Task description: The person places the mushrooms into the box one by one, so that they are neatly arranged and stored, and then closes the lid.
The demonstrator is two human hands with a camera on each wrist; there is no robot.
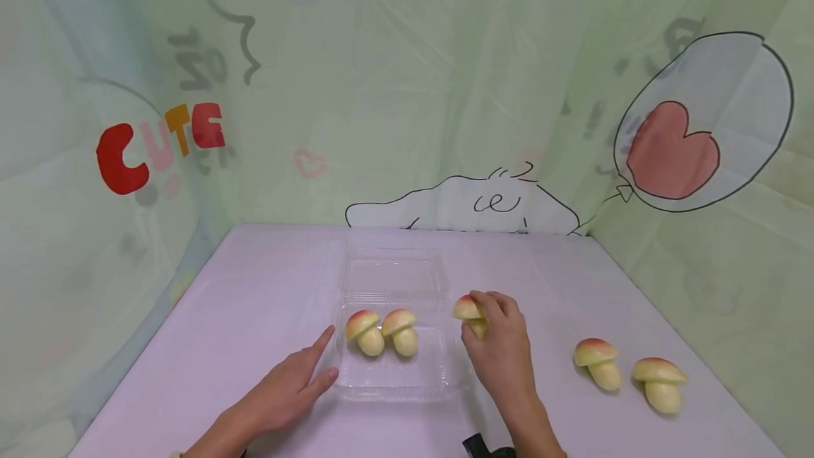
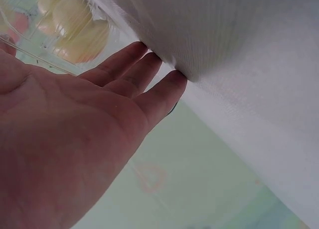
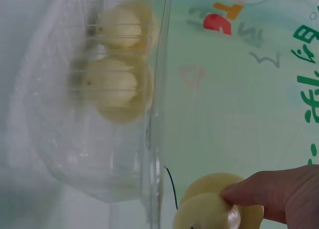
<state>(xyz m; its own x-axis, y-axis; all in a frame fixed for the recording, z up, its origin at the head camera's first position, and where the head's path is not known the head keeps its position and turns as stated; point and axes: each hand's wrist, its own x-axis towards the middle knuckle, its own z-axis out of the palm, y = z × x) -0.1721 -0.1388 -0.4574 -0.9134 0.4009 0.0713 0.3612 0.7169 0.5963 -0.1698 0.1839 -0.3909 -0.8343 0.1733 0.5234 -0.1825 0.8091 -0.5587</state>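
Note:
My right hand [image 1: 505, 341] grips a toy mushroom [image 1: 469, 308] with a yellow cap blushed red, just right of a clear plastic box [image 1: 420, 380]. In the right wrist view the thumb presses on the held mushroom [image 3: 209, 209], beside the box's wall [image 3: 154, 114]. Two like mushrooms, one at the left [image 1: 365, 334] and one beside it [image 1: 402, 334], lie side by side inside the box. My left hand [image 1: 286, 384] lies at the box's left side, fingers extended; in the left wrist view its fingertips [image 2: 177, 79] touch the white tabletop.
The box's clear lid [image 1: 391, 278] lies folded open behind it. Two more mushrooms, a nearer one [image 1: 598, 364] and a farther-right one [image 1: 661, 384], lie on the table [image 1: 540, 267] to the right. Printed curtains [image 1: 407, 90] enclose the table's back and sides. A black object [image 1: 486, 447] shows by my right forearm.

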